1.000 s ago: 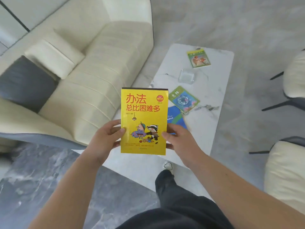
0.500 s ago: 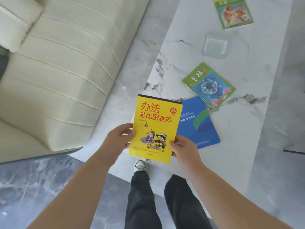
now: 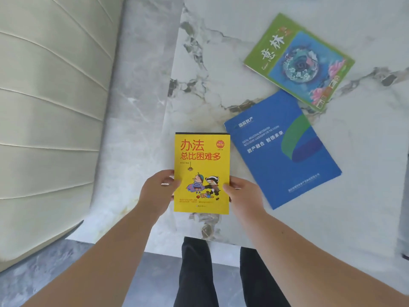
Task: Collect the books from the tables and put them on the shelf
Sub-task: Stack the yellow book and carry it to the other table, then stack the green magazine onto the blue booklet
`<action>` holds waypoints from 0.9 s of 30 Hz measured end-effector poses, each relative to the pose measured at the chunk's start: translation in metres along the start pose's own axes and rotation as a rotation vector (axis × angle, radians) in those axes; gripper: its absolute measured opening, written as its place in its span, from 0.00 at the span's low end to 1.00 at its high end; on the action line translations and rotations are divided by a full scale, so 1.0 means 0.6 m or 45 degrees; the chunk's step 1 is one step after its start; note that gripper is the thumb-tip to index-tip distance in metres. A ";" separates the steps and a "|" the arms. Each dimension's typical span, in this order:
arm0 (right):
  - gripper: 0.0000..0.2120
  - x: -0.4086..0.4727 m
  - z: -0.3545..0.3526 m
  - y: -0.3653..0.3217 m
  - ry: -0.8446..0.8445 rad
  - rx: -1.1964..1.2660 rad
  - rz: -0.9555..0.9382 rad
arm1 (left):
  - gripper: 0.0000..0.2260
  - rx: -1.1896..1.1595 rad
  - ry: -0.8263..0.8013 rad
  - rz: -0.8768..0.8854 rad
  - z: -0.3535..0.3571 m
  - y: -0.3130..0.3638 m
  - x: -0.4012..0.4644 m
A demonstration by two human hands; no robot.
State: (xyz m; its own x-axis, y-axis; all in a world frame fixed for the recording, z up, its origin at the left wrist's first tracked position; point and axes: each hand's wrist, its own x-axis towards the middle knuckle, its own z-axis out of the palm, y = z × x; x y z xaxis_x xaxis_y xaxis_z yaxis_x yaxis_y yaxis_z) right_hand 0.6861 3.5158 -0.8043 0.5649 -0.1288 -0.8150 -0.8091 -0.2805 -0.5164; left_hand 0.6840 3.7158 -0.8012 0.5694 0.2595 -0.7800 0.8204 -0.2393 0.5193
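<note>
A yellow book (image 3: pixel 201 165) with red lettering and a cartoon cover is held face up over the near left part of the white marble table (image 3: pixel 365 218). My left hand (image 3: pixel 158 191) grips its left edge and my right hand (image 3: pixel 242 193) grips its right edge, thumbs on the cover. A blue booklet (image 3: pixel 285 149) lies flat on the table just right of the yellow book. A green magazine (image 3: pixel 298 60) lies beyond it, its corner overlapping the blue booklet.
A cream sofa (image 3: pixel 48 107) fills the left side, close to the table's left edge. Grey marble floor (image 3: pixel 44 269) shows below. My legs in dark trousers (image 3: pixel 199 273) stand at the table's near edge.
The view has dropped and closed in on the table. The yellow book, still held in both hands, now hangs low beside the blue booklet; the far book and glass dish have left the view.
</note>
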 end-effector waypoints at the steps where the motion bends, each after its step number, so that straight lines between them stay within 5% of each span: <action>1: 0.14 0.008 0.008 0.003 0.015 -0.008 -0.001 | 0.10 0.049 0.008 -0.006 0.002 -0.004 0.010; 7: 0.08 0.040 0.037 0.015 0.082 -0.088 0.009 | 0.04 0.200 0.129 -0.006 0.004 -0.015 0.045; 10: 0.04 0.052 0.042 0.014 0.140 -0.146 0.058 | 0.08 0.361 0.270 -0.004 0.013 -0.017 0.050; 15: 0.05 0.061 0.024 0.002 -0.009 -0.249 0.061 | 0.08 0.644 0.268 -0.094 0.023 0.001 0.043; 20: 0.08 0.067 -0.102 -0.032 0.120 -0.121 0.013 | 0.10 0.872 0.471 0.225 0.063 0.047 0.012; 23: 0.07 0.080 -0.224 -0.051 0.347 -0.191 -0.099 | 0.13 0.551 0.258 0.450 0.135 0.105 -0.015; 27: 0.14 0.124 -0.338 -0.033 0.498 -0.362 -0.140 | 0.12 0.239 -0.086 0.166 0.269 0.158 -0.037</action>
State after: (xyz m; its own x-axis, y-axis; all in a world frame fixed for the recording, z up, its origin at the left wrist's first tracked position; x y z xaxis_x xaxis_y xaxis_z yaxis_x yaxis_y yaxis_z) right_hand 0.7769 3.3189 -0.8017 0.7072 -0.4157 -0.5719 -0.6955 -0.5542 -0.4573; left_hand 0.7405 3.5363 -0.7912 0.6599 0.1533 -0.7355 0.7126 -0.4379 0.5481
